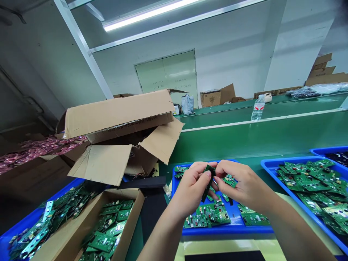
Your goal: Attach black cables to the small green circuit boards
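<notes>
Nr edge: black sheet; by L forearm, open carton of green boards. Hands close tog.: L hand pinches dark strip btwn thumb & fingers; R hand w/ fingertips at strip's upper end, can't tell from here if gripping. Strip's held up over blue tray w/ more boards. To R, 2nd blue tray, heaped. Farther: big flapped box, then water bottle, back wall.
</notes>
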`<state>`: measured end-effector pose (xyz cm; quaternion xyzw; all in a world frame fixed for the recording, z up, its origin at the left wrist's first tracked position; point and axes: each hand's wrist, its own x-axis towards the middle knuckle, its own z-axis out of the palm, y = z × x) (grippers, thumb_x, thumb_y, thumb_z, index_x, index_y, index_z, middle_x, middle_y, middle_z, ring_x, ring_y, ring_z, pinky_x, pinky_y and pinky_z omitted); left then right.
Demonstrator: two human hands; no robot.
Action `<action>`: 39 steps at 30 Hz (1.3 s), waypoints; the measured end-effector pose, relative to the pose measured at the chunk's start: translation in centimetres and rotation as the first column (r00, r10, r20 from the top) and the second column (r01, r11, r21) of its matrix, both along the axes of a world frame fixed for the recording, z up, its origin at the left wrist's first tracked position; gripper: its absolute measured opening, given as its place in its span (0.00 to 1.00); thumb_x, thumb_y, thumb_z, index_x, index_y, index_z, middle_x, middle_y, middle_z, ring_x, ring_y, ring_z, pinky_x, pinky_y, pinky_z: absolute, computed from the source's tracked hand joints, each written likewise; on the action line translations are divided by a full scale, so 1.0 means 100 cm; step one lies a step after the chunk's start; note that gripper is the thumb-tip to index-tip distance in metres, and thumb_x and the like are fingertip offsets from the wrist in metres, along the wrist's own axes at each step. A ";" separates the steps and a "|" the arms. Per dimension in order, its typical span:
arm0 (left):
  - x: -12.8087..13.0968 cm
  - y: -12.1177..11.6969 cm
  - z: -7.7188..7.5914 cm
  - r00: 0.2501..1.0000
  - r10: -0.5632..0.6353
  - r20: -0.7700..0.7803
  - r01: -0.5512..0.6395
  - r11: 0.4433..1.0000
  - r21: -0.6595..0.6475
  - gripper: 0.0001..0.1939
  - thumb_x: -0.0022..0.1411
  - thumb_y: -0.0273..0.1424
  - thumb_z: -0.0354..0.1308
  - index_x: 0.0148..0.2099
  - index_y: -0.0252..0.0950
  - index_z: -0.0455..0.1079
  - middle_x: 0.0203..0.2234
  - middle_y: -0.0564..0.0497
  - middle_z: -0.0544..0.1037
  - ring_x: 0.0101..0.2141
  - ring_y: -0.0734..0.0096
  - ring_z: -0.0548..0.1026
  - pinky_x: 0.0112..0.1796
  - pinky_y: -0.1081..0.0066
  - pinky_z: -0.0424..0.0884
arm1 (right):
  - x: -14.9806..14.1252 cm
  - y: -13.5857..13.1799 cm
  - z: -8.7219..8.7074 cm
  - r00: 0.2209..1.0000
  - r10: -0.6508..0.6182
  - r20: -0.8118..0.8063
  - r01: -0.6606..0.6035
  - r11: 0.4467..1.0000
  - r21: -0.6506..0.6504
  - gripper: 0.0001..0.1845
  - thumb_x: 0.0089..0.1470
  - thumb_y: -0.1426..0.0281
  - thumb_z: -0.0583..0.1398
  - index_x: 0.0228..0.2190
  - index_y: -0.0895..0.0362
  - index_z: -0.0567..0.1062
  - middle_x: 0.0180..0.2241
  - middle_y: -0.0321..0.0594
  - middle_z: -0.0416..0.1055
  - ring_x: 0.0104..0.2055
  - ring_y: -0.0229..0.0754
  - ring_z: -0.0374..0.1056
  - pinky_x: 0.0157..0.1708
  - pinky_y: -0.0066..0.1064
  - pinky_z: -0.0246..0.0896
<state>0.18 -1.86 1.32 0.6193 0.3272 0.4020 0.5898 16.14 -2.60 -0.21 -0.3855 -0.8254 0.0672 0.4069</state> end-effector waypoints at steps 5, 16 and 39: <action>0.000 0.001 0.001 1.000 0.001 0.011 -0.001 1.000 0.006 0.14 0.58 0.28 0.52 0.44 0.33 0.75 0.42 0.45 0.68 0.23 0.79 0.70 0.21 0.75 0.73 | -0.001 -0.001 0.000 1.000 -0.014 -0.012 0.014 0.999 -0.030 0.09 0.55 0.74 0.52 0.23 0.55 0.62 0.21 0.33 0.64 0.23 0.36 0.60 0.23 0.26 0.55; 0.001 0.001 -0.001 1.000 -0.001 -0.022 0.001 0.999 0.033 0.15 0.60 0.29 0.51 0.45 0.32 0.73 0.23 0.52 0.69 0.19 0.78 0.67 0.18 0.79 0.67 | -0.002 -0.001 0.001 0.999 0.017 -0.048 -0.021 0.996 -0.081 0.09 0.55 0.74 0.52 0.23 0.55 0.63 0.22 0.34 0.68 0.25 0.37 0.63 0.26 0.28 0.58; -0.004 0.005 0.000 0.993 -0.055 -0.101 0.057 0.998 0.018 0.16 0.62 0.34 0.50 0.47 0.32 0.71 0.16 0.56 0.67 0.14 0.80 0.62 0.17 0.79 0.59 | 0.011 -0.003 0.006 0.993 -0.076 -0.095 0.060 0.984 -0.169 0.07 0.58 0.71 0.51 0.29 0.55 0.67 0.25 0.35 0.68 0.26 0.37 0.65 0.25 0.26 0.62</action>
